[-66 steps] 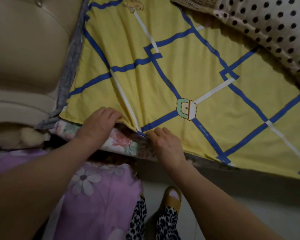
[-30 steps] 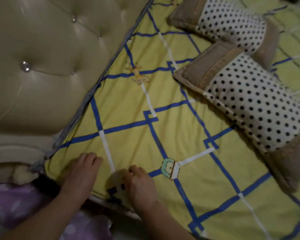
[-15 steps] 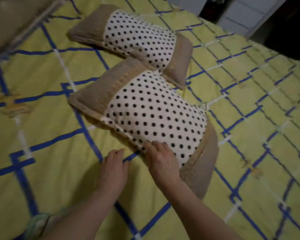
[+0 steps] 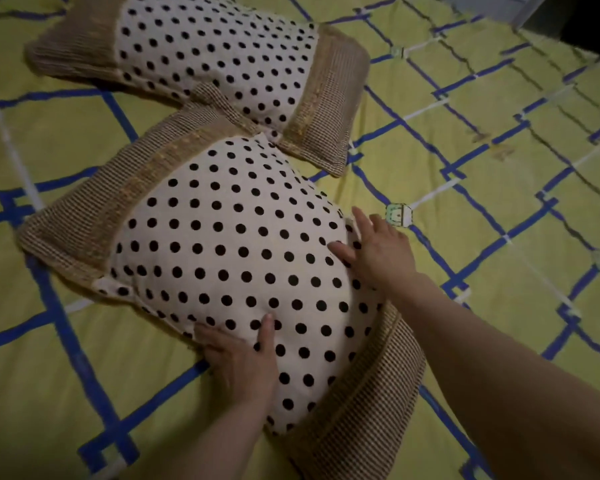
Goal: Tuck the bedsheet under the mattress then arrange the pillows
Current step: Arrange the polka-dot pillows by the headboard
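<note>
The near polka-dot pillow [image 4: 222, 244], white with black dots and brown checked ends, lies slanted on the yellow bedsheet [image 4: 482, 188] with blue and white lines. My left hand [image 4: 239, 362] holds its near edge, thumb on top and fingers at the seam. My right hand [image 4: 378, 251] lies flat on the pillow's right far side, fingers spread. A second, matching pillow [image 4: 215, 53] lies behind it, and their corners overlap.
The sheet spreads out smooth to the right and towards me. A dark gap and a pale furniture edge [image 4: 534, 12] show beyond the bed's far right corner.
The view swung from the sheet's corner by the headboard to the pillows. Both hands left the sheet's edge and came onto the near pillow, spreading apart to its two sides.
</note>
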